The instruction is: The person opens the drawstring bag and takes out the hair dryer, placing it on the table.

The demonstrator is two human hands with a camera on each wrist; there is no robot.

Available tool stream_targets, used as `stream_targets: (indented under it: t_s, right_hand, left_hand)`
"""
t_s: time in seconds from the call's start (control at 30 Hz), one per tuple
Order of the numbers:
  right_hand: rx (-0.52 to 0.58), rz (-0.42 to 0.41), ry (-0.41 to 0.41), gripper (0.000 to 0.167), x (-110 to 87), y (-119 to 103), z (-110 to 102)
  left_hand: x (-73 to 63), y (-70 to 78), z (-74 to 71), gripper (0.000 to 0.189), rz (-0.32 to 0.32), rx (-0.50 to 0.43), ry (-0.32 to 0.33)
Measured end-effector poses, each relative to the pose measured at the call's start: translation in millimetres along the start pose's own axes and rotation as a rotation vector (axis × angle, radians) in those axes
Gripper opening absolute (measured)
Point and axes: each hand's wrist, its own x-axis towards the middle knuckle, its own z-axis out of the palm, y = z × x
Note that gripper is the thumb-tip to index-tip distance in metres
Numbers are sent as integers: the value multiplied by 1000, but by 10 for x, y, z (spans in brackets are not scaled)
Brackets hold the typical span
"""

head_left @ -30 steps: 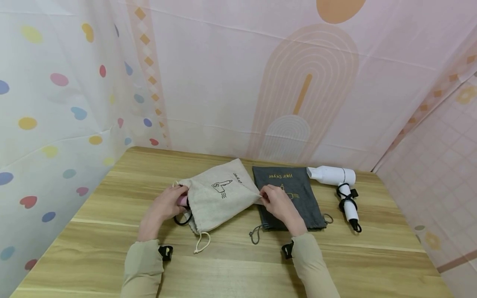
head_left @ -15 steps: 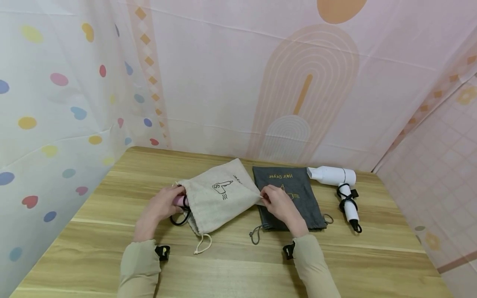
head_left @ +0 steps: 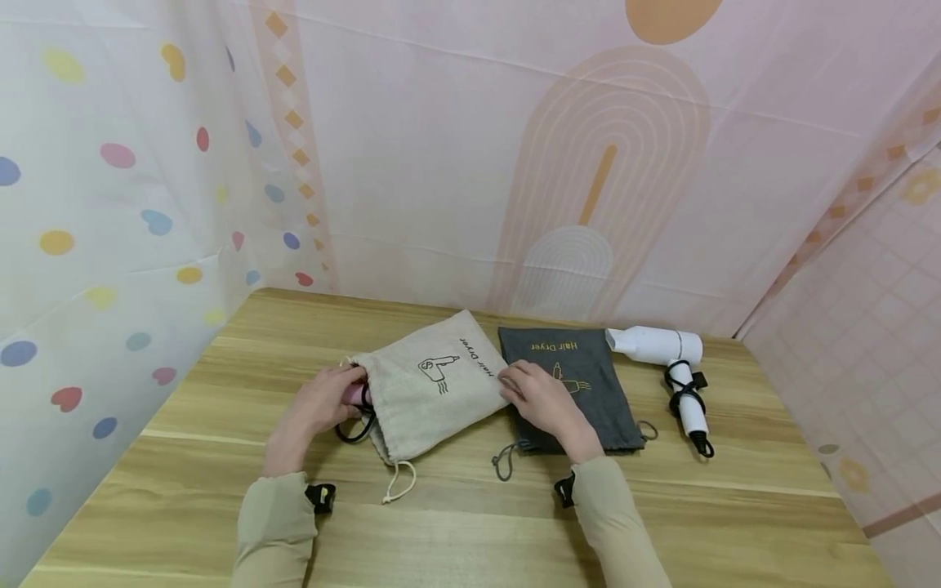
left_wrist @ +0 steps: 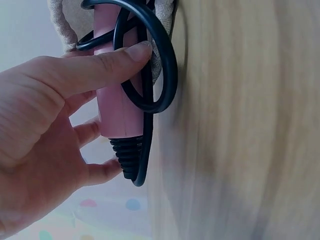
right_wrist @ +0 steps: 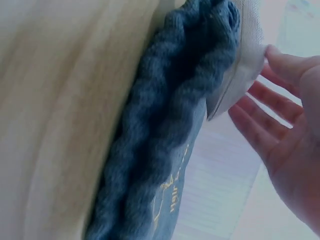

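My left hand (head_left: 314, 402) grips the pink handle (left_wrist: 117, 117) of a hair dryer at the mouth of a beige drawstring bag (head_left: 441, 408). A black cord (left_wrist: 170, 75) loops around this handle, and the thumb lies over the cord. The rest of the dryer is hidden inside the bag, which lies on its side with "Hair Dryer" lettering showing. At the bag's closed end, my right hand (head_left: 542, 398) touches a bottom corner with loosely extended fingers (right_wrist: 270, 102). The thumb tip is right at the cloth.
Under the right hand lies a flat dark grey drawstring bag (head_left: 606, 392) with gold lettering. To its right is a white hair dryer (head_left: 650, 346) with a black cord wound on its handle. All rest on a wooden table (head_left: 456, 539) against a patterned curtain (head_left: 412, 163).
The right fingers have loosened their pinch on the beige bag's corner, and the stretched cloth has relaxed, showing the whole lettering. The left hand has drawn slightly left with the pink handle.
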Motion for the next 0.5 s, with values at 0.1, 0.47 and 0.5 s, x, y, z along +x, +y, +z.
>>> stream_targets:
  t_s: [0.1,0.47,0.5]
  right_hand:
    - [-21,-11,-62,24,22,-23,47]
    - [-30,92,-251,31,69,-121,145]
    - [-31,97,-255,31,71,-124,145]
  left_hand:
    - [-3,10,-7,50,-8,-3,-14]
    - [15,-10,-13,41,23,-32,-1]
    - [17,-19,-8,40,29,-32,4]
